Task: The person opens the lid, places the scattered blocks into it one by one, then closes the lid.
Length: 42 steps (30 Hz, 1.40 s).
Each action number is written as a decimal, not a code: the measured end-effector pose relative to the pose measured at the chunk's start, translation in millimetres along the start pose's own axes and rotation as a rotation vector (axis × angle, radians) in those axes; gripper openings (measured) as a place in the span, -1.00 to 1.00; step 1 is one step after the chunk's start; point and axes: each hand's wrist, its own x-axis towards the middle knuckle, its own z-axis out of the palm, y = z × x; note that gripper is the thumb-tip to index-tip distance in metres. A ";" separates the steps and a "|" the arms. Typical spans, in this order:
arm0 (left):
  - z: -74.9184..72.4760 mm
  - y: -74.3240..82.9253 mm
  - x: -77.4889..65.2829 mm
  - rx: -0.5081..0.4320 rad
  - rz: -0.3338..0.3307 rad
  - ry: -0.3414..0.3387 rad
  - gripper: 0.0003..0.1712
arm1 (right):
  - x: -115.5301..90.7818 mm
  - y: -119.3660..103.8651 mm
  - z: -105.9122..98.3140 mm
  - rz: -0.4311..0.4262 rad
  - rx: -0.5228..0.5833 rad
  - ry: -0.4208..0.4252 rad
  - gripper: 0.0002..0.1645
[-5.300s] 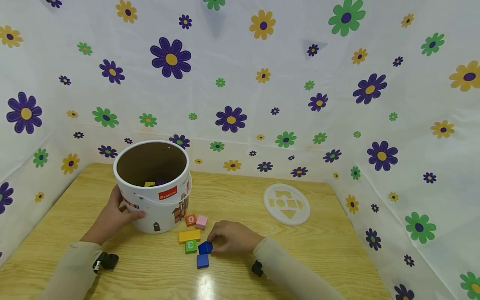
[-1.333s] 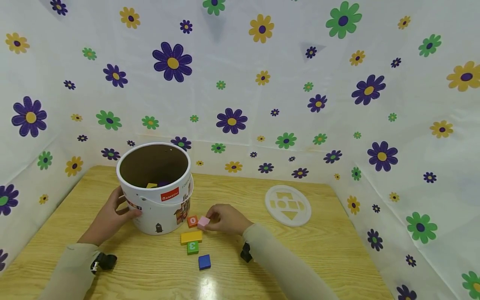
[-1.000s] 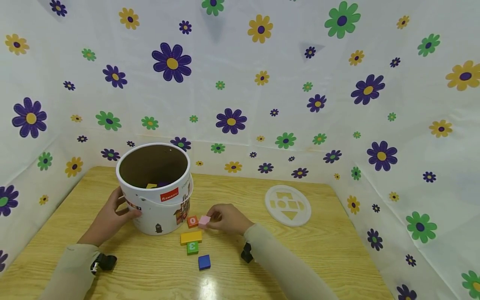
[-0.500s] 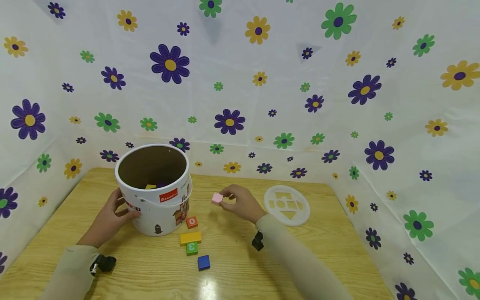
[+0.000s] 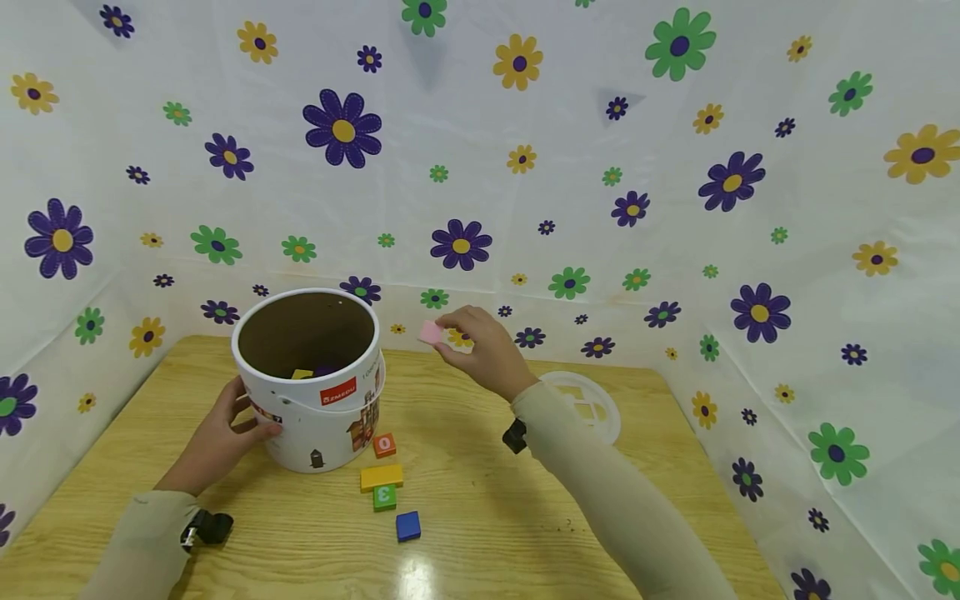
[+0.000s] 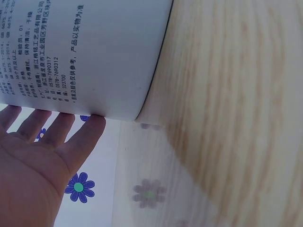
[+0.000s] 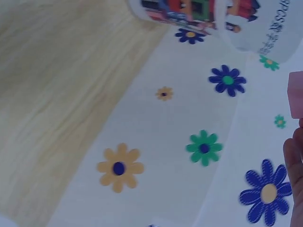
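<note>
My right hand [image 5: 486,350] pinches a small pink block [image 5: 431,332] between thumb and fingers. It is raised above the back of the table, to the right of a white bucket [image 5: 300,429]. At the right edge of the right wrist view, the pink block [image 7: 296,94] and part of that hand show. My left hand [image 5: 223,433] rests against the bucket's left side. In the left wrist view its fairly straight fingers [image 6: 78,142] touch the bucket's printed wall. Yellow and purple pieces lie inside the bucket; its lower contents are hidden.
Before the bucket lie an orange block [image 5: 385,445] marked 0, a yellow rectangular block [image 5: 382,477], a green block [image 5: 385,497] marked 3 and a blue block [image 5: 408,526]. A white disc with cut-out shapes [image 5: 611,417] lies partly behind the right forearm. Flowered sheeting surrounds the table.
A blue block beside the green one is gone from the table. My right hand has taken the pink block from beside the orange one and lifted it. The left hand stays at the bucket.
</note>
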 end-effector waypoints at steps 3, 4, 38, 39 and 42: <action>-0.5 -0.3 -0.1 -0.002 -0.001 0.002 0.24 | 17.7 -10.9 1.3 -0.035 -0.003 0.016 -0.62; -0.7 -0.7 -0.1 -0.003 -0.003 0.003 0.24 | 23.2 -15.1 2.6 -0.047 0.002 0.019 -0.61; 0.1 -1.6 -0.3 -0.005 0.012 0.012 0.24 | 64.2 -65.0 48.0 0.013 0.219 -0.123 -0.67; -0.1 -2.0 -0.2 -0.005 0.014 0.012 0.24 | 59.9 -62.0 47.1 0.003 0.216 -0.101 -0.65; -0.4 -3.1 -0.2 -0.008 0.017 0.013 0.24 | 43.8 -52.8 44.3 -0.002 0.214 -0.035 -0.60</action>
